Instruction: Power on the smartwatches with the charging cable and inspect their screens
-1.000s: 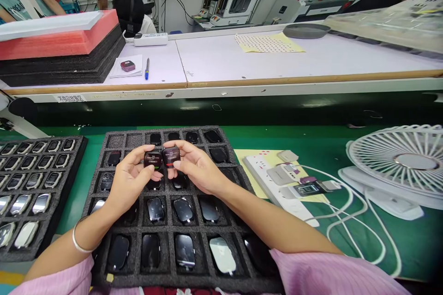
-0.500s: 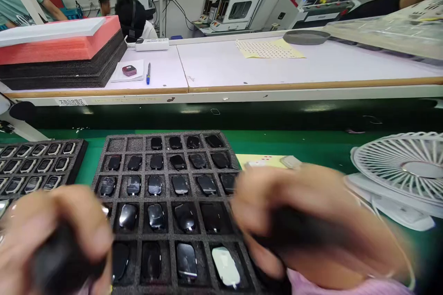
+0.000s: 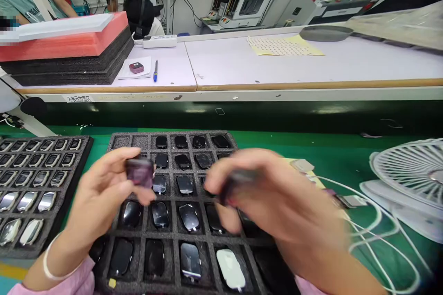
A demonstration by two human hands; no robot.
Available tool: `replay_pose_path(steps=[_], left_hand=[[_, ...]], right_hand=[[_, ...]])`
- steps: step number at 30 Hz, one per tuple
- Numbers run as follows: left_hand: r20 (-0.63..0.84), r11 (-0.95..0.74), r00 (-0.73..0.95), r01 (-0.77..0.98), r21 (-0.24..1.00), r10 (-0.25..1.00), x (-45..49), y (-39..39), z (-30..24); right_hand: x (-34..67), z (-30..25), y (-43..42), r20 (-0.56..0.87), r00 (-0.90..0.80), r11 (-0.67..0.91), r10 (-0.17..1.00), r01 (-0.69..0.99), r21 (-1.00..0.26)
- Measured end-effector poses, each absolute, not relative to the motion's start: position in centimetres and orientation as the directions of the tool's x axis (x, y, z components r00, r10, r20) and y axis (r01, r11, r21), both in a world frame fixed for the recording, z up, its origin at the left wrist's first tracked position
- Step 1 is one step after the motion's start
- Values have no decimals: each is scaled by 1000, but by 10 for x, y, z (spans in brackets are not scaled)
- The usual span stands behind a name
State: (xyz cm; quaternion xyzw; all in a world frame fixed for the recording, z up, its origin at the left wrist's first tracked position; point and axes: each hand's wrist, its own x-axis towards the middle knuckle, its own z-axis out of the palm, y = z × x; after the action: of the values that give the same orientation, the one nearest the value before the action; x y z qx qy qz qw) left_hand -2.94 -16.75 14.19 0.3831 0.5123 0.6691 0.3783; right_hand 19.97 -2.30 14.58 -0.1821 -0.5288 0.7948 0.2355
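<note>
My left hand [image 3: 107, 189] pinches a small, dark purplish, rounded-square piece [image 3: 140, 171] between thumb and fingers, above the left part of a grey foam tray [image 3: 138, 236]. My right hand [image 3: 273, 189], smeared by motion, is closed around a dark, glossy piece [image 3: 238, 182] over the tray's right side; its exact kind is too blurred to tell. In the tray's compartments lie several black, rounded-rectangle watch-like screens [image 3: 191, 260] and one white one [image 3: 230, 268]. My right hand and forearm hide some of the right-hand compartments.
A second foam tray [image 3: 65, 203] of metal-framed watch cases lies at left. On the right are a white fan [image 3: 408, 166] and a looped white cable [image 3: 377, 244]. Behind runs a raised white shelf [image 3: 221, 67] with foam sheets [image 3: 69, 67], a pen [image 3: 155, 71] and a sticker sheet [image 3: 284, 46]. People are beyond.
Both hands have come up and inward over the tray, each with a dark piece in it. The left hand has turned so its piece shows. The view has shifted slightly.
</note>
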Motion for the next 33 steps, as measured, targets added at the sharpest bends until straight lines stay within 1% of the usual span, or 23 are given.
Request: replay_pose_path(steps=[1,2,4,6,8,12,15,19,21,23,25,26,27,28,29,30,31,32,33], left_hand=[[101,-153,-377,-111,982,921,-26,-150,141],[72,-124,-360,-122,985,930,-23,-136,138],[4,-66,-365,-156,986,931,-21,-117,127],[-53,-25,-389,-193,981,920,-23,-108,113],[-86,6,-398,-197,980,913,-26,-104,103],[-82,47,-389,-98,994,918,-28,-103,97],[-59,50,-380,-33,998,923,-27,-104,99],[-54,54,-313,-10,999,948,-39,-107,104],[-48,61,-309,35,998,950,-58,-108,104],[-38,84,-326,129,988,945,-86,-107,100],[-7,112,-346,286,952,938,-121,-106,93],[24,128,-357,396,909,934,-138,-105,89],[49,155,-359,518,841,932,-154,-104,84],[69,178,-349,626,759,935,-168,-104,79],[80,191,-330,708,680,940,-179,-103,74],[84,198,-312,764,614,946,-186,-101,69],[84,198,-296,799,567,952,-191,-99,65],[82,197,-284,819,538,955,-194,-97,61],[79,198,-278,831,520,957,-196,-95,59]], right_hand=[[188,141,-20,10,-856,-379,518,-239,-894],[176,134,-16,8,-870,-429,493,-252,-867],[152,117,-8,-49,-879,-463,474,-202,-863],[137,100,0,-102,-864,-453,493,-154,-878],[130,87,4,-121,-845,-419,521,-129,-899],[130,79,6,-125,-831,-366,542,-100,-925],[129,81,5,-148,-835,-402,530,-94,-911],[124,88,4,-157,-872,-467,463,-90,-880],[117,90,6,-165,-892,-447,420,-46,-893],[103,90,11,-169,-908,-395,384,4,-919],[84,87,20,-160,-925,-312,346,48,-949],[72,85,25,-155,-932,-250,328,73,-965],[61,83,30,-148,-935,-159,322,101,-982],[49,81,34,-133,-935,-28,330,131,-991],[38,79,38,-97,-929,144,357,157,-977],[27,78,42,-43,-921,337,387,185,-923],[18,76,44,19,-911,524,413,221,-822],[11,74,45,74,-901,672,427,261,-693],[4,72,46,109,-895,766,434,302,-568]])
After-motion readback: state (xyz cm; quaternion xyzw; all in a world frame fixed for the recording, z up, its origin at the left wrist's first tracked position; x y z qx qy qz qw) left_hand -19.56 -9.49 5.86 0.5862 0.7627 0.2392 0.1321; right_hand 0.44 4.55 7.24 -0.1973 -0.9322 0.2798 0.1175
